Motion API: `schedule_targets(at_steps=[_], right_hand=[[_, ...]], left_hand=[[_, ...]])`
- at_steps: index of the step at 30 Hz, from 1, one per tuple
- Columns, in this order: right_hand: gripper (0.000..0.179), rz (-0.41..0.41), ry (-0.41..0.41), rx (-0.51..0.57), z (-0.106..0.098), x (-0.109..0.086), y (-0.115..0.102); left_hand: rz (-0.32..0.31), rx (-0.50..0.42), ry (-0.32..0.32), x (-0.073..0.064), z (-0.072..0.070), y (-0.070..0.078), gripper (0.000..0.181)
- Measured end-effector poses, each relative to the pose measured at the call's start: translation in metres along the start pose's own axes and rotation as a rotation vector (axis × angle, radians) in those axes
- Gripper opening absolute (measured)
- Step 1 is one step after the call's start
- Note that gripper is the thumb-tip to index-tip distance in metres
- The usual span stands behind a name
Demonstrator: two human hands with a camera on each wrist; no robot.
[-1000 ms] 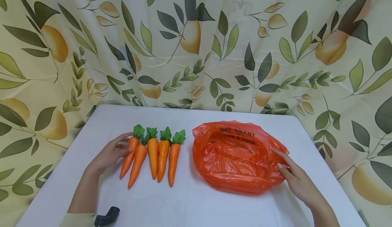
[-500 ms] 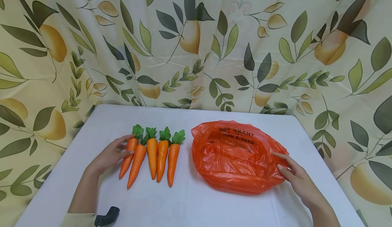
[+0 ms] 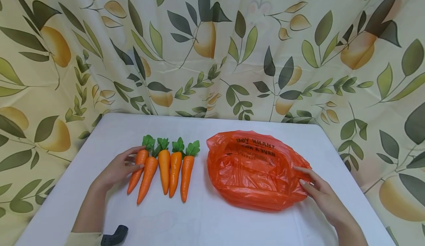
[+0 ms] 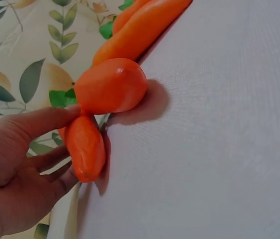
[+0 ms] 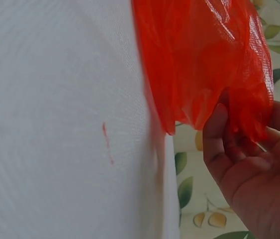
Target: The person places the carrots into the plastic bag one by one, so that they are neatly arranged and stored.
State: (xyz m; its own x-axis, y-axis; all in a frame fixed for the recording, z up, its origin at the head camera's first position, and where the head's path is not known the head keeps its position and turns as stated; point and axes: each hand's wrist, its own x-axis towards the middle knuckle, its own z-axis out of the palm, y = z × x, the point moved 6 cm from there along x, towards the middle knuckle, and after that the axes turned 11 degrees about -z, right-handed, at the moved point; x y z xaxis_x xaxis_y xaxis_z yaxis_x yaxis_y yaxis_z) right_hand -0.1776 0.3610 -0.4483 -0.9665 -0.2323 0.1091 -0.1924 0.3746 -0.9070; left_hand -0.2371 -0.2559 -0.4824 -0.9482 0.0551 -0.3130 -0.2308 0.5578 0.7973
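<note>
I count five leafy-topped carrots [image 3: 164, 172]; the half-curled left hand [image 3: 119, 167] grips the leftmost carrot [image 3: 135, 179], the half-curled right hand [image 3: 322, 196] pinches one red plastic bag [image 3: 252, 181].

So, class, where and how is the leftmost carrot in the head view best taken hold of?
The leftmost carrot is probably best pinched across its thick upper body, just below the green leaves, from the left: no carrot lies that side, while the next carrot crowds its right. The narrow tip likely offers less grip. The left hand holds it there.
</note>
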Motion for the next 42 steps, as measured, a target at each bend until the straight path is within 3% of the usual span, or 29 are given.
schedule_targets(at_steps=[6,15,26,33,42], right_hand=[[0.045,-0.028,0.009,0.028,-0.002,-0.002,-0.003],[0.046,-0.023,-0.003,0.076,0.000,-0.003,-0.003],[0.046,-0.019,0.008,0.083,-0.004,-0.008,0.000],[0.048,-0.037,-0.002,0.124,-0.001,-0.007,0.002],[0.047,-0.024,-0.036,0.140,0.003,-0.006,0.005]], left_hand=[[-0.044,-0.049,0.020,-0.003,-0.006,-0.003,0.066],[0.008,-0.074,0.053,-0.009,-0.012,0.010,0.068],[0.008,-0.139,0.032,-0.010,-0.003,0.037,0.067],[0.072,-0.113,0.047,-0.017,0.002,0.058,0.066],[0.110,-0.130,0.044,-0.018,0.011,0.088,0.065]])
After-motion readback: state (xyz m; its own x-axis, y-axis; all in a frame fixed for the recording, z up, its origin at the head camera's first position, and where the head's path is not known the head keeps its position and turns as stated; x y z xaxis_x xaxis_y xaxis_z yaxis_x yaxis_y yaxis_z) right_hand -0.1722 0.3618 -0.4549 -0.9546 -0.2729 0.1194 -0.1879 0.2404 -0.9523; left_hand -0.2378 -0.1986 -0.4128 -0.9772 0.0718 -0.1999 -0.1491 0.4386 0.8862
